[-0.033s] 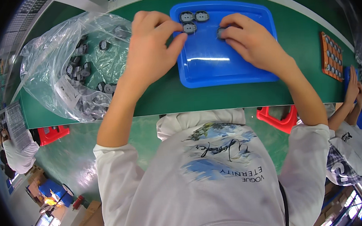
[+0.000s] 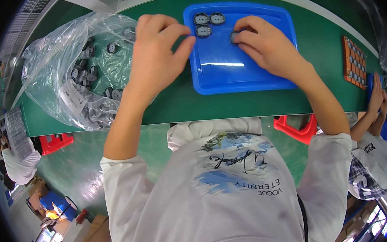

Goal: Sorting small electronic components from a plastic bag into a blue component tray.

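Over the left rim of a blue tray [image 2: 245,86], my left hand [image 2: 158,51] hovers with thumb and fingers apart and nothing between them. Just right of it, three small grey-and-black rounded plastic parts lie in the tray's far left corner; the one closest to me is a grey plastic part [image 2: 203,31]. My right hand [image 2: 264,40] is above the middle of the tray, its fingertips pinching another small grey plastic part [image 2: 234,36], mostly covered by the fingers. To the left a clear plastic bag [image 2: 45,82] lies open-looking, holding several loose dark grey parts [image 2: 83,75].
An orange tray with round pieces [image 2: 355,62] lies at the right end of the green table [image 2: 174,109]. Beyond it a co-worker's hands [image 2: 377,95] rest near the table edge. Red stools [image 2: 296,129] stand below the near edge.
My left hand has moved slightly left, away from the near grey part in the tray, which now lies free. The right hand keeps its pinch and has barely shifted.
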### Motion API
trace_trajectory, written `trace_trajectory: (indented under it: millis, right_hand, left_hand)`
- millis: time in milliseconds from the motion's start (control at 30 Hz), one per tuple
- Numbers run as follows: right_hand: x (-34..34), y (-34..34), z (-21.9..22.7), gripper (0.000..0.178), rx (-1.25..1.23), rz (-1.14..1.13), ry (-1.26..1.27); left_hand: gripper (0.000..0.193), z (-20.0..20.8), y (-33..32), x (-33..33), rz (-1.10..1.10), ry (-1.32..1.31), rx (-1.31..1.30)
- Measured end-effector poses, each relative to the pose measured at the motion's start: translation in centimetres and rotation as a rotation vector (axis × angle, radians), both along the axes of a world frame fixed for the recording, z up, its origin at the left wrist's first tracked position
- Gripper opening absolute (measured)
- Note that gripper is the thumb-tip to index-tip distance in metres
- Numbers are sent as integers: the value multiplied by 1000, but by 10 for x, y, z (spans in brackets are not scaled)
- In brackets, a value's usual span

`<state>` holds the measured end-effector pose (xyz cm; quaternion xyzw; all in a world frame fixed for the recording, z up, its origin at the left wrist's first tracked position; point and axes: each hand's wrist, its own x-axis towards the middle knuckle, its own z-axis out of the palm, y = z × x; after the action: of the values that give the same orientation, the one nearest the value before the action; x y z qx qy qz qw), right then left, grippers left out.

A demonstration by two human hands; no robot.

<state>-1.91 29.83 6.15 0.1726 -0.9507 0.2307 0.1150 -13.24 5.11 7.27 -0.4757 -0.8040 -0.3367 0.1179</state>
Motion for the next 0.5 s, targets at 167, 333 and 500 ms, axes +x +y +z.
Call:
trace_trajectory:
  millis: [167, 333, 500]
  right_hand:
    - [-11, -16, 5, 17, 100, -38, -41]
    - [-12, -22, 8, 18, 113, -28, -48]
    - [-14, -20, 7, 17, 129, -26, -7]
  left_hand:
    - [15, 9, -49, -3, 206, 13, 21]
    - [10, 8, -92, -10, 368, -71, -54]
    - [15, -1, -122, -29, 455, -119, -190]
